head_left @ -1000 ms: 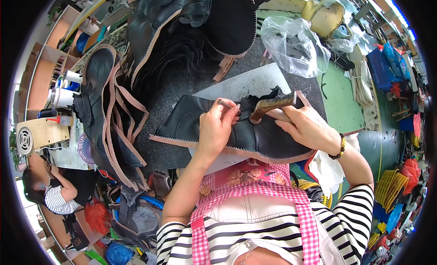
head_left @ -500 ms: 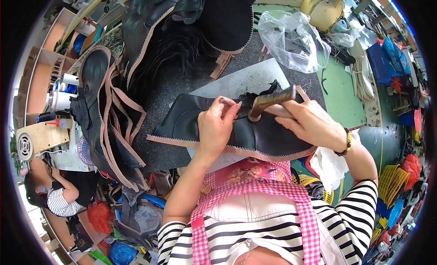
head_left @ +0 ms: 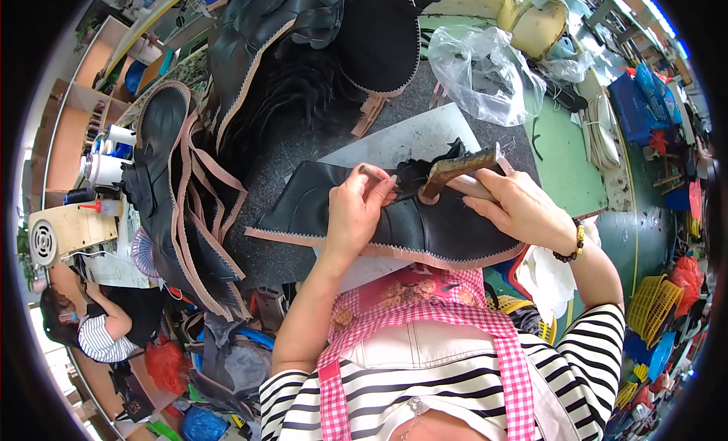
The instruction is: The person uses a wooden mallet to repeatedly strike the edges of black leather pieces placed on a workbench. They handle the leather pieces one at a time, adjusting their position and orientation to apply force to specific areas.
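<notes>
A black leather boot upper with a zigzag-cut tan edge lies flat before me, partly over a pale board. Over its middle, my left hand pinches a thin metal rod; the rod's lower end is hidden by the fingers. My right hand is wrapped round the light handle of a hammer, whose worn brown head hangs over the leather just right of my left fingers. A ragged black strip sits by the hammer head at the upper's far edge.
More black uppers are bundled at left, with a large pile at the back. A clear plastic bag lies back right, near a yellowish container. Another person sits at lower left. Yellow baskets stand at right.
The hammer's head has shifted slightly right, and its raised end has turned a little. The left hand stays almost in place with its rod.
</notes>
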`<state>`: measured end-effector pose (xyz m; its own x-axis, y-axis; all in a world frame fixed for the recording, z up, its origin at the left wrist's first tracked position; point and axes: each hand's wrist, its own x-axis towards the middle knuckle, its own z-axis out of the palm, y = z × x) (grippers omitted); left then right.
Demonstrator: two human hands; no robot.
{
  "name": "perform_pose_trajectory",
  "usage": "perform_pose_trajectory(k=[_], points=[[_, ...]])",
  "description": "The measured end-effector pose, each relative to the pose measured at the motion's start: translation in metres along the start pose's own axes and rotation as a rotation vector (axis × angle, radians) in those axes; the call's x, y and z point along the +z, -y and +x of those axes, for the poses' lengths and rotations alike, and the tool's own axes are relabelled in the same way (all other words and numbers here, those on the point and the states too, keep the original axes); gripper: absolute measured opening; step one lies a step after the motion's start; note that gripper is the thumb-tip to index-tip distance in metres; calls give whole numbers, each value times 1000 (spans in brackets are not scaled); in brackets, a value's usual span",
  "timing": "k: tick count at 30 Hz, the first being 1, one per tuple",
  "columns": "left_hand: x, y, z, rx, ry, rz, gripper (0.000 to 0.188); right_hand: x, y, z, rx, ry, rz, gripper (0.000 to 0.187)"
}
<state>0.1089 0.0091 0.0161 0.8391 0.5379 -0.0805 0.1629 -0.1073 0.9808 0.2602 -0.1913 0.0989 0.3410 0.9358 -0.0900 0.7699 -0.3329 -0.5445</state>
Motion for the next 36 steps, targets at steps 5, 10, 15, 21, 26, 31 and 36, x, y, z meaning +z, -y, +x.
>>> perform_pose_trajectory(k=[5, 10, 15, 21, 26, 31, 36], points=[[3, 3, -5, 177, -31, 253, 8, -42, 40, 3, 21, -232, 138, 21], [14, 1, -12, 544, -81, 666, 8, -20, 37, 4, -135, -126, -58, 20], [2, 5, -2, 288, 88, 218, 14, -22, 3, -2, 206, -222, 239, 30], [-12, -20, 18, 540, 433, 582, 16, -61, 16, 23, 136, -414, 676, 21], [-86, -143, -62, 865, 35, 880, 19, -71, 11, 53, 79, -513, 693, 18], [-230, -180, -52, 661, -680, 687, 8, -2, -15, 58, 97, -516, 963, 13], [-361, -51, -3, 202, -755, 770, 10, 71, -30, 40, 278, -462, 1323, 15]])
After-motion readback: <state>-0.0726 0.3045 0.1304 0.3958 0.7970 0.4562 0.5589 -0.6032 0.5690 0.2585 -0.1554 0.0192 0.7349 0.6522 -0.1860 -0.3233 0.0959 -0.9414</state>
